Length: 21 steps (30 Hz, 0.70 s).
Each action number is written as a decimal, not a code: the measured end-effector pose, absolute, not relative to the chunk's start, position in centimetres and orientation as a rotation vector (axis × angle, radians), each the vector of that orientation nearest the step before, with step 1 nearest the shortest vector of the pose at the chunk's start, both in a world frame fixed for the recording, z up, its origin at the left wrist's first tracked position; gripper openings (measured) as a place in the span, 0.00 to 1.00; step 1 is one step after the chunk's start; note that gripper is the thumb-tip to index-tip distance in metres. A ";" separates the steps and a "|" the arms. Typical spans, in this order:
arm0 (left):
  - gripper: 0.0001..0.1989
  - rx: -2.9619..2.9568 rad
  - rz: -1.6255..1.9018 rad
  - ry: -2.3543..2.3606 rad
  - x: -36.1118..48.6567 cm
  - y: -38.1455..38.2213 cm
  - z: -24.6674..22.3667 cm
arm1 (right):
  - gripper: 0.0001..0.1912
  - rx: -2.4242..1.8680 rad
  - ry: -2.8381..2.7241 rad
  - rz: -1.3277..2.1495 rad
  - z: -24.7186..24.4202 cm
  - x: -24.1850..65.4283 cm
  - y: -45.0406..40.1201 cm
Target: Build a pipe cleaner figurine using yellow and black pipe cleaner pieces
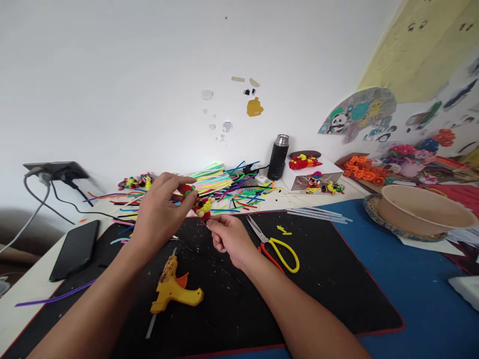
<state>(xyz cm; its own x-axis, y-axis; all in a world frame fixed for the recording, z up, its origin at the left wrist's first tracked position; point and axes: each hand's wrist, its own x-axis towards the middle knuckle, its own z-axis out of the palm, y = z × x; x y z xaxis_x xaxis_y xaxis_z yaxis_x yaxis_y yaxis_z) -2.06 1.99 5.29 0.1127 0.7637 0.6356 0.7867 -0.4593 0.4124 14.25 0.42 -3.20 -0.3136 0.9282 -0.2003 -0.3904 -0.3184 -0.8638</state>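
A small pipe-cleaner figure [203, 205] in red, yellow and green is held above the black mat between my two hands. My left hand [164, 209] is closed around its upper part, thumb and fingers pinching it. With thumb and forefinger, my right hand [230, 239] grips the figure's lower red end. Below my left hand, a yellow glue gun [174, 289] lies on the mat with a glue stick poking out of its back. Scissors [275, 247] with yellow and red handles rest right of my right hand, near short yellow pipe-cleaner pieces [283, 230].
Many loose pipe cleaners [220, 184] lie along the wall. A black thermos [279, 157] stands by a white box [314, 174] with finished figures. Clear glue sticks [318, 214], a beige bowl [422, 212] and a phone [75, 249] surround the mat [318, 309]. Cables hang at left.
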 end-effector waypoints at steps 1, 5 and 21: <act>0.11 -2.326 -1.297 -1.618 -2.0 2.0 5.3 | 0.12 -0.911 -0.900 1.784 -3.2 14.3 0.4; 0.10 -2.334 -1.265 -1.593 -2.0 2.0 5.3 | 0.11 -0.923 -0.902 1.785 -3.2 14.3 0.4; 0.11 -2.355 -1.251 -1.614 -2.0 2.1 5.1 | 0.11 -0.938 -0.906 1.782 -3.4 14.3 0.5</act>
